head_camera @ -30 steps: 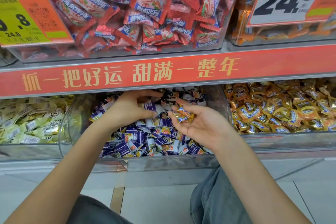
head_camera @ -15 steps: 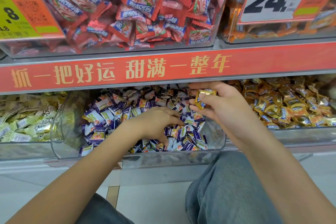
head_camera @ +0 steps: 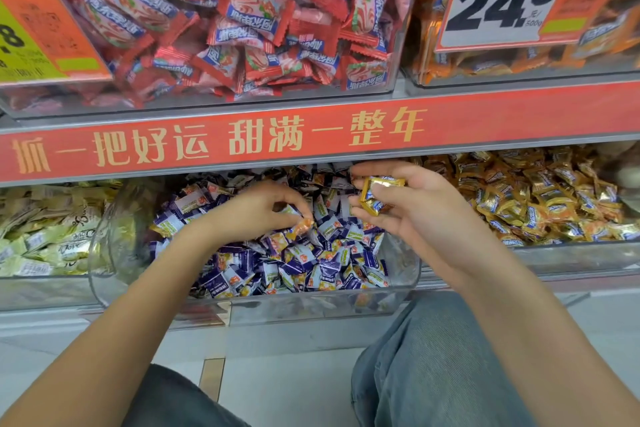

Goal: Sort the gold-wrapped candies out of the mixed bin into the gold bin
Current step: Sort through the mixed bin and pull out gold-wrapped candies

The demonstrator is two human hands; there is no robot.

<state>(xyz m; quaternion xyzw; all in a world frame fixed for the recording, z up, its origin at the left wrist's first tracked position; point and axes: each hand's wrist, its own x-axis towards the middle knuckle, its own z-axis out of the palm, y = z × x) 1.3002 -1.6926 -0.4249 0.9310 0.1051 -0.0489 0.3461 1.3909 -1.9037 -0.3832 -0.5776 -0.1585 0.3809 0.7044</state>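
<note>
Gold candies (head_camera: pixel 375 194) stand near-upright in right hand (head_camera: pixel 415 208).

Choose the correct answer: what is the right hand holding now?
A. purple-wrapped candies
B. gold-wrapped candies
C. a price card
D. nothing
B: the right hand has its fingers curled around a few gold-wrapped candies, held above the mixed bin and beside the gold bin.
</note>
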